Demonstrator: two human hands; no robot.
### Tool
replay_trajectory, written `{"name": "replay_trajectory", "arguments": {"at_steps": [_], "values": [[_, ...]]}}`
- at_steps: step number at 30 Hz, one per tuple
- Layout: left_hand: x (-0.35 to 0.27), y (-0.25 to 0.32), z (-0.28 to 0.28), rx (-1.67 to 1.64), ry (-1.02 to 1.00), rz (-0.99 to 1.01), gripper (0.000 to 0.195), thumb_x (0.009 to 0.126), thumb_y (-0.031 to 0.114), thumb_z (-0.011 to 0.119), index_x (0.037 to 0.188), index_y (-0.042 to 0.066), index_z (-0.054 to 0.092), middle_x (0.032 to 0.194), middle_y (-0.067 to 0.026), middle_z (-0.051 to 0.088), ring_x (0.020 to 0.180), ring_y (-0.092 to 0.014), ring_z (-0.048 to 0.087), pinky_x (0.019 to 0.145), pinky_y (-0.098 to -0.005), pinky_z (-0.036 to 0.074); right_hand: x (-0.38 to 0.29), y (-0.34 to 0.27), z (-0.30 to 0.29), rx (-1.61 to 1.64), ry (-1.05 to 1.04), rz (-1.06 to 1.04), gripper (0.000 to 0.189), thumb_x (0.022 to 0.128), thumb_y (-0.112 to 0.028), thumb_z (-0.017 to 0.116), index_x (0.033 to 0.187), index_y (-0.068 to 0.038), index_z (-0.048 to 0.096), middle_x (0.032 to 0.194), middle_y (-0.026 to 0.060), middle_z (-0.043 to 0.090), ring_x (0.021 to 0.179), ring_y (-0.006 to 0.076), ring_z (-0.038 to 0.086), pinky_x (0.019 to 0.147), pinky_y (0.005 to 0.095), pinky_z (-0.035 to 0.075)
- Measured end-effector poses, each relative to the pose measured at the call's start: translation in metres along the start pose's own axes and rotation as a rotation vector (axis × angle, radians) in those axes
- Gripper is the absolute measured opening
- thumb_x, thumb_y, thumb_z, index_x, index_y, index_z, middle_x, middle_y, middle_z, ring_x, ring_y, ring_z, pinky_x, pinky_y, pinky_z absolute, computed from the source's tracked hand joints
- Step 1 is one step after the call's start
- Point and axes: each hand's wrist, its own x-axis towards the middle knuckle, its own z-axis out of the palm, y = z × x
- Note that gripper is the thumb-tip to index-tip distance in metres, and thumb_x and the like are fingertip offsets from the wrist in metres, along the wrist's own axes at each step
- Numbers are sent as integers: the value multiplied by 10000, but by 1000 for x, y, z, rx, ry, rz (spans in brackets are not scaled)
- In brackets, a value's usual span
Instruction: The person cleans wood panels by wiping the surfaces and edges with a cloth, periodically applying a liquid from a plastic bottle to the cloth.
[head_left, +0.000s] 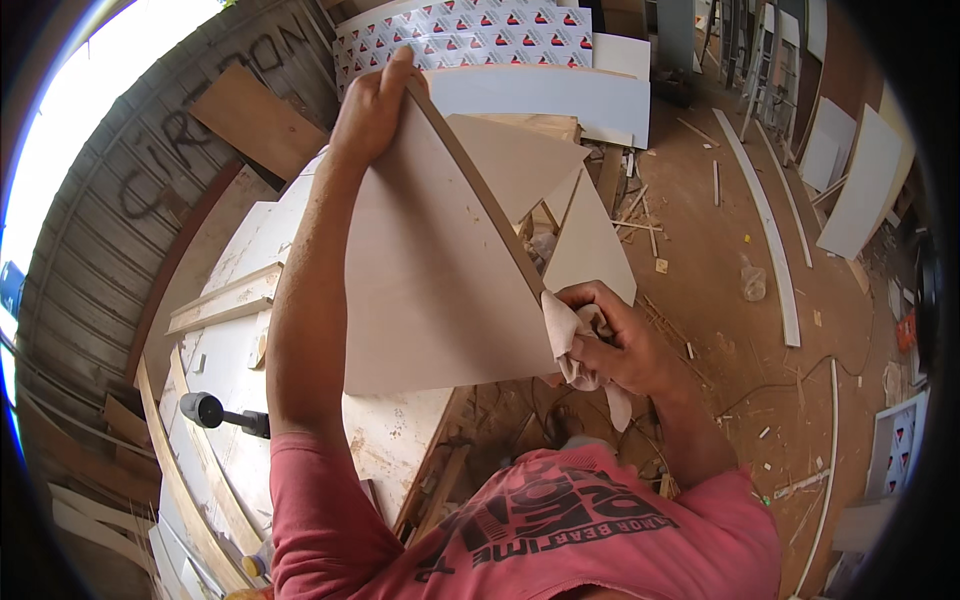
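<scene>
A large pale board (442, 292) is tilted up in front of me, its darker long edge (476, 187) facing up and to the right. At the far top corner my left hand (375, 105) grips the board, with the thumb raised over the edge. My right hand (619, 341) presses a crumpled whitish cloth (577, 341) against the near right corner, where it wraps part of the edge. Whatever supports the board from below is mostly hidden by the board itself.
A worn white worktable (397, 427) lies beneath, with wooden strips (225, 300) and a black-headed tool (217, 412) on its left. More panels (592, 240) lean beyond the board. Scraps and a long white strip (761, 225) litter the floor at right. A corrugated wall (90, 240) stands left.
</scene>
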Motion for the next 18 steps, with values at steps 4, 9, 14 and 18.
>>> {"name": "replay_trajectory", "arguments": {"at_steps": [4, 9, 14, 18], "values": [[-18, -18, 81, 64, -250, 27, 442, 1002, 377, 350, 934, 16, 595, 867, -148, 664, 823, -355, 634, 834, -398, 469, -40, 24, 10, -7, 88, 100, 546, 888, -230, 674, 1315, 13, 436, 1059, 98, 621, 958, 158, 607, 832, 304, 485], [-74, -4, 188, 64, -675, -105, 640, 978, 547, 340, 989, 1, 674, 970, -243, 671, 971, -420, 621, 884, -455, 480, -85, 101, 17, 272, 167, 397, 506, 877, -174, 635, 1306, 10, 440, 1084, 56, 585, 917, 100, 567, 803, 261, 469], [-136, -37, 256, 91, -886, -256, 624, 973, 580, 333, 1080, 78, 688, 1032, -204, 677, 1022, -390, 621, 898, -474, 473, -96, 165, 40, 403, 190, 568, 488, 903, -139, 606, 1330, 8, 418, 1144, 88, 577, 979, 117, 562, 833, 264, 465], [-179, -58, 275, 114, -1038, -314, 583, 980, 565, 337, 1107, 100, 664, 1009, -178, 681, 1005, -369, 630, 855, -470, 487, -99, 218, 47, 404, -3, 606, 485, 917, -127, 613, 1332, 4, 399, 1109, 82, 561, 968, 119, 550, 831, 271, 465]]}}
